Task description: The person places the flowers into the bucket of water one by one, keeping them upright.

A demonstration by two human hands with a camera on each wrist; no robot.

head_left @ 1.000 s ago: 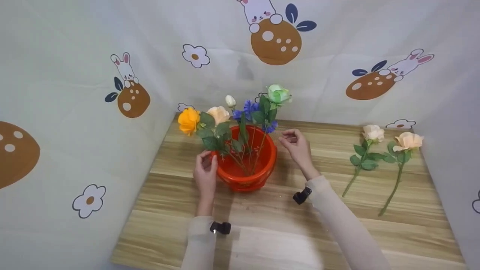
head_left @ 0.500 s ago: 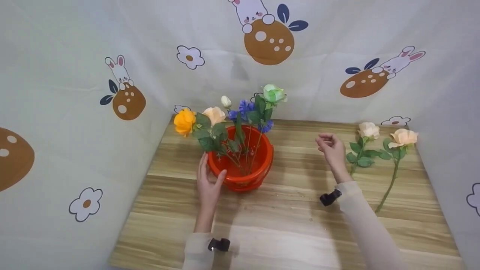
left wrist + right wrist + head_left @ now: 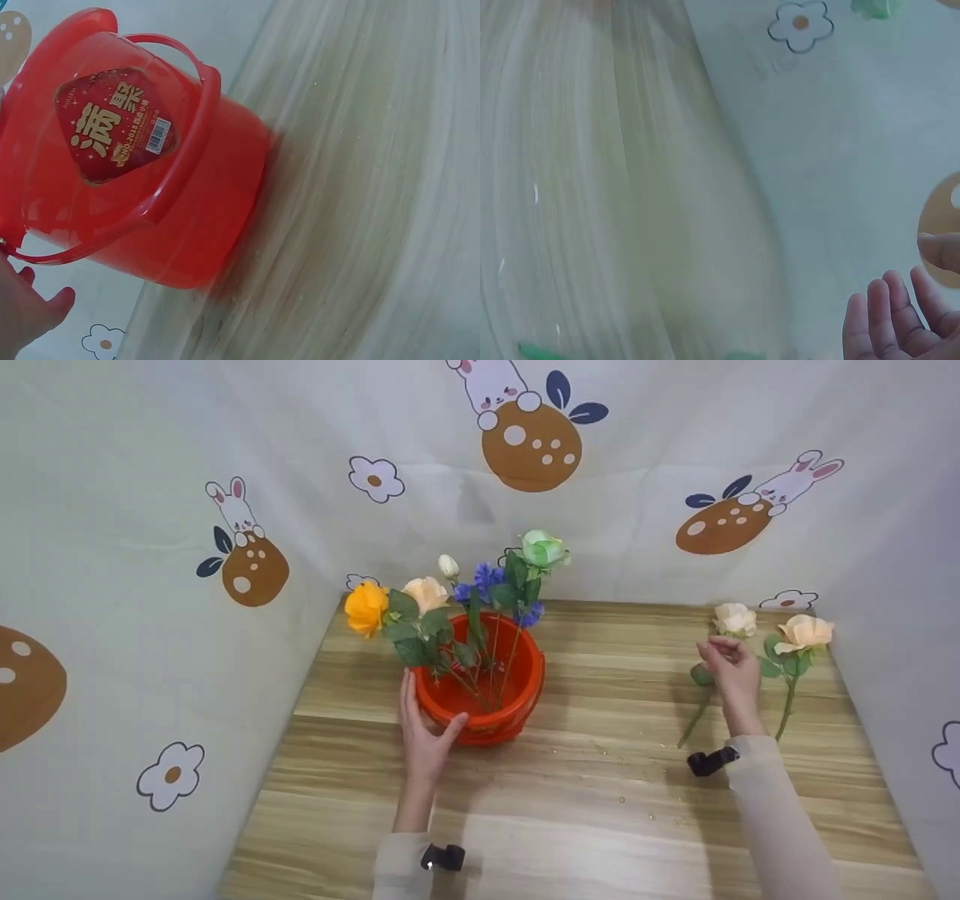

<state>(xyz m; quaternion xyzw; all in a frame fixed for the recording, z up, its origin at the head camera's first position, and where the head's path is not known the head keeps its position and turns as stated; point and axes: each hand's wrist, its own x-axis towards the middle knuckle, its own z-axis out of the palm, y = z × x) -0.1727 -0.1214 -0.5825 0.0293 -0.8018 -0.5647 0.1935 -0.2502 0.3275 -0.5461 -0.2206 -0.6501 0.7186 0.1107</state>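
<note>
A red bucket (image 3: 480, 725) holds a bunch of flowers: an orange rose (image 3: 367, 609), a peach rose (image 3: 425, 595), a white bud (image 3: 448, 566), blue flowers (image 3: 489, 575) and a green rose (image 3: 544, 549). My left hand (image 3: 424, 750) rests at the bucket's near left side, fingers extended along it and thumb at the rim. On the right, my right hand (image 3: 739, 686) is over a cream rose (image 3: 734, 619), covering part of its stem and leaves. In the right wrist view its fingers (image 3: 880, 319) are loosely bent, with nothing between them.
A second peach rose (image 3: 805, 633) lies on the wooden tabletop (image 3: 570, 810) just right of my right hand. Small droplets dot the wood. A printed cloth (image 3: 615, 502) hangs behind and at the sides. The bucket's handle (image 3: 184, 169) hangs down across its labelled side.
My right hand has moved right from beside the bucket to the cream rose. My left hand has spread its fingers and thumb along the bucket's side. The view has shifted slightly.
</note>
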